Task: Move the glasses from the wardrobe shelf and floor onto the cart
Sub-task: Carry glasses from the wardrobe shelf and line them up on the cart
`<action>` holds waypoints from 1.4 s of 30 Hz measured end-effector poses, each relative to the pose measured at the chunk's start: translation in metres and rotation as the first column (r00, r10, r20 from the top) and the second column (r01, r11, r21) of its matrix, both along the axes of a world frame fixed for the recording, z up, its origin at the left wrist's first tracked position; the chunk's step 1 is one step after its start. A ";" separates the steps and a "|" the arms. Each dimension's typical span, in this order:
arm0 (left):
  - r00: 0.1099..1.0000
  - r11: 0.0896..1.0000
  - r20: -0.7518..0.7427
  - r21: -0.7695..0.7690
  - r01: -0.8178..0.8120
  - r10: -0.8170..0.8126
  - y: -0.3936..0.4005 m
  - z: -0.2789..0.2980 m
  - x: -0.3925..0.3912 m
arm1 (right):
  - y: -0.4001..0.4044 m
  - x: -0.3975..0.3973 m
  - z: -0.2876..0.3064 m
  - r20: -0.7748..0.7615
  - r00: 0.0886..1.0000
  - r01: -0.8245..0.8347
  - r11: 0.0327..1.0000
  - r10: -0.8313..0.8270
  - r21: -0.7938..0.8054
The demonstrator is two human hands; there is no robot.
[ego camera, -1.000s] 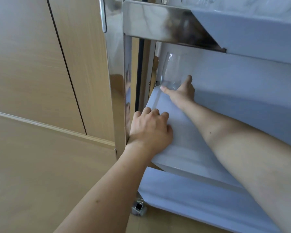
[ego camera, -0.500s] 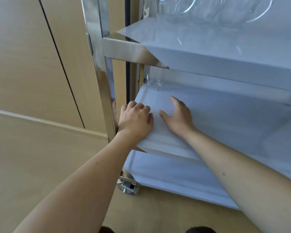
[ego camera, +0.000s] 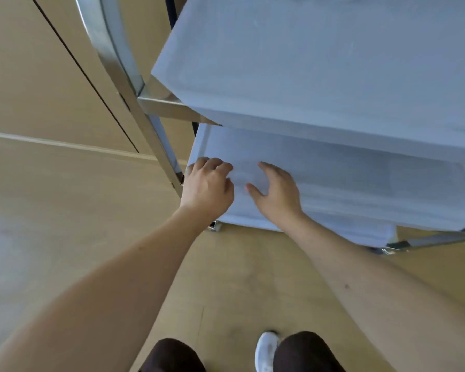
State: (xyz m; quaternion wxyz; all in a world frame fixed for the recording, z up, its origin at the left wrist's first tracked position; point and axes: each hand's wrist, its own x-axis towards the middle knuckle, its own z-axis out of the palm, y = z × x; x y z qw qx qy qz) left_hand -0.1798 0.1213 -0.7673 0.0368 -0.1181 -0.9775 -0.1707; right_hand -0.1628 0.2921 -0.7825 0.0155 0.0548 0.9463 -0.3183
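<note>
Head view. Fingers [ego camera: 215, 165] of the left hand [ego camera: 207, 189] curled loosely over the near left corner of the cart's middle shelf [ego camera: 360, 183], beside the chrome upright [ego camera: 134, 98], gripping no glass. Fingers [ego camera: 266, 167] of the right hand [ego camera: 277, 194] spread wide, empty, resting flat on or hovering just above that same shelf near its front edge; cannot tell which. No glass visible anywhere on the cart [ego camera: 172, 108] from this steep downward angle: top shelf [ego camera: 306, 63] shows only bare white covering in its visible part, and the far corners of the middle shelf lie hidden beneath it. Whereabouts of the glasses therefore unknown here. Wardrobe doors [ego camera: 51, 76] shut at left, wooden floor [ego camera: 226, 277] bare around the cart.

Likely risks: leaning weight on the shelf corner could roll the cart on its castor [ego camera: 215, 226] and jolt anything stored out of sight; a blind reach under the top shelf could knock a hidden glass over; pulling away fast could drag the white covering along.

Count: two hands, one cart with three shelves showing, one white shoe [ego camera: 266, 350], zero glasses in sight.
</note>
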 end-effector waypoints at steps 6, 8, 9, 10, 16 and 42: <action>0.988 1.000 0.152 -0.016 0.014 -0.011 0.000 0.083 0.045 | 0.005 0.054 0.077 0.146 0.989 -0.003 1.000 0.006 -0.020; 0.982 1.000 0.190 -0.008 0.025 -0.023 0.000 0.112 0.062 | 0.006 0.070 0.106 0.186 0.983 0.003 1.000 0.003 -0.031; 0.977 0.999 0.209 -0.010 0.035 -0.032 0.001 0.130 0.070 | 0.009 0.078 0.124 0.201 0.980 0.011 0.999 -0.003 -0.035; 0.973 0.999 0.228 -0.016 0.044 -0.039 0.001 0.145 0.076 | 0.011 0.085 0.140 0.217 0.976 0.019 0.999 -0.010 -0.038; 0.960 0.998 0.276 -0.030 0.057 -0.046 0.012 0.248 0.094 | 0.024 0.118 0.241 0.268 0.963 0.064 0.991 -0.031 -0.118; 0.779 0.787 -0.113 -0.057 0.614 -0.616 0.145 0.513 0.011 | 0.093 0.124 0.487 -0.063 0.897 0.441 0.894 -0.437 0.073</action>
